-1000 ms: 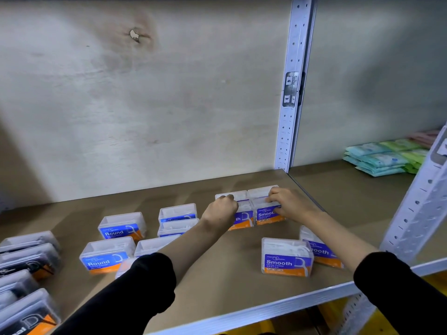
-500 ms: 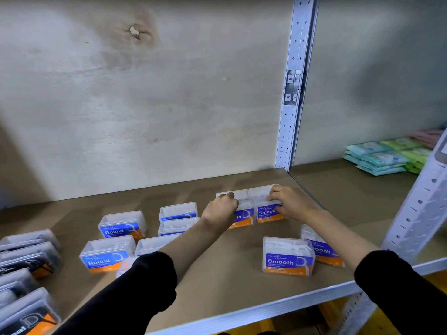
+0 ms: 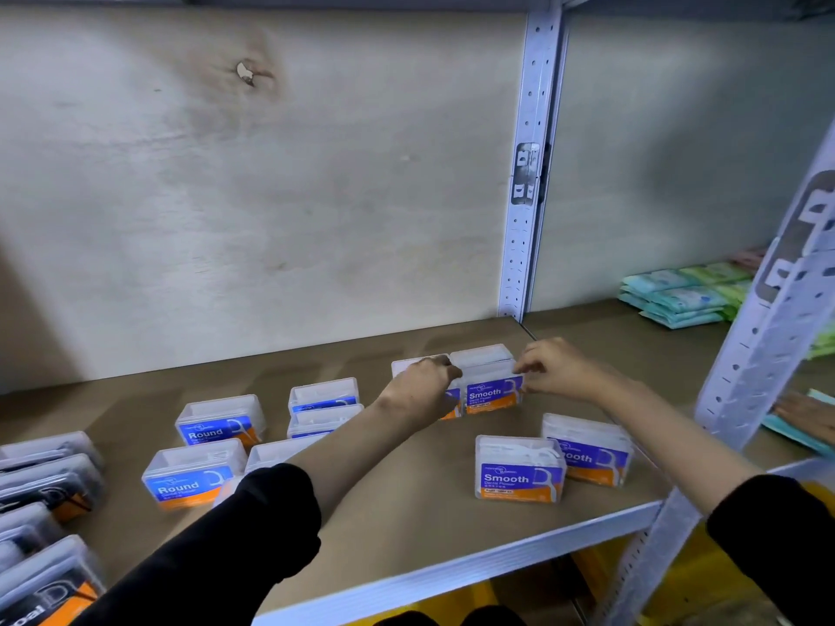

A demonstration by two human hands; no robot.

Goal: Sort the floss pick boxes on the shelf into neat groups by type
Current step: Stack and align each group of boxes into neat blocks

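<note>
- The shelf (image 3: 420, 526) is formed of a flat, matte brown board edged at the front by a pale metal rail; a perforated metal upright (image 3: 526, 183) is fixed against the pale plywood back panel.
- Two clear, rectangular plastic boxes are set side by side near the back of the shelf. The right-hand Smooth box (image 3: 492, 384) carries a purple and orange label.
- The left hand (image 3: 422, 388) is curled over the neighbouring box (image 3: 406, 367), fingers bent on its top; most of that box is hidden.
- The right hand (image 3: 558, 368) is closed in a pinch at the right edge of the Smooth box.
- Two further Smooth boxes (image 3: 519, 469) are stood near the front edge, touching.
- The blue-labelled Round boxes (image 3: 219, 424) are grouped to the left, apart from these.
- Dark-labelled boxes (image 3: 49, 478) are laid at the far left.
- Soft pastel packets (image 3: 682, 293) are stacked in the next bay.
</note>
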